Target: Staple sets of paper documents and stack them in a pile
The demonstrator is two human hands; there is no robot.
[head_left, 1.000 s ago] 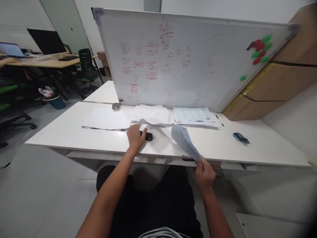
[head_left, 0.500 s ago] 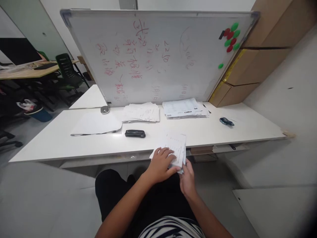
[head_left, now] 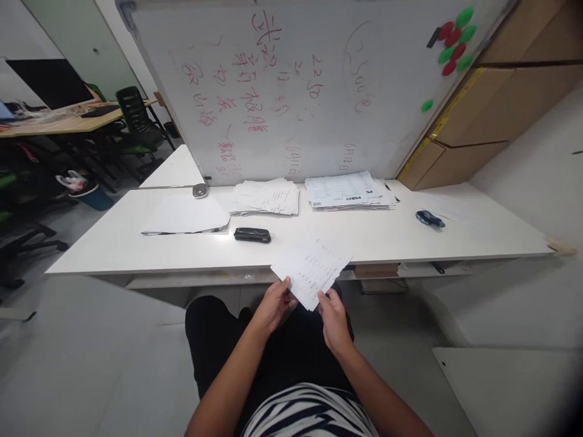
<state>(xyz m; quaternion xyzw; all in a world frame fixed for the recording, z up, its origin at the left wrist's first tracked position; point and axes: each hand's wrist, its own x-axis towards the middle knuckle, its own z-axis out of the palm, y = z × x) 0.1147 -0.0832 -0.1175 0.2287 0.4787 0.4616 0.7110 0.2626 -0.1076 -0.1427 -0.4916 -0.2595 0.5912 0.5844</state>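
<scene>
Between my two hands is a small bundle of printed paper sheets (head_left: pixel 312 270), turned at an angle over the front edge of the desk. My left hand (head_left: pixel 275 303) pinches its left edge, thumb on top and fingers beneath. At the lower right edge, my right hand (head_left: pixel 333 317) grips the same sheets, thumb also on top. Just past the sheets to the left lies a black stapler (head_left: pixel 252 235). Farther back sit a stack of printed papers (head_left: pixel 265 198) and a second stack with a plastic PONY packet on top (head_left: pixel 348 192).
A white desk (head_left: pixel 382 243) spans the view, with a whiteboard (head_left: pixel 273 91) standing at its back. White sheets (head_left: pixel 186 213) and a computer mouse (head_left: pixel 199 190) are at left. A dark blue tool (head_left: pixel 430 219) lies at right, near stacked cardboard boxes (head_left: pixel 464 161).
My left hand has moved off the top of the sheets to their left edge. The sheets have turned to a slant, and my right hand's thumb now shows on top. The view has shifted.
</scene>
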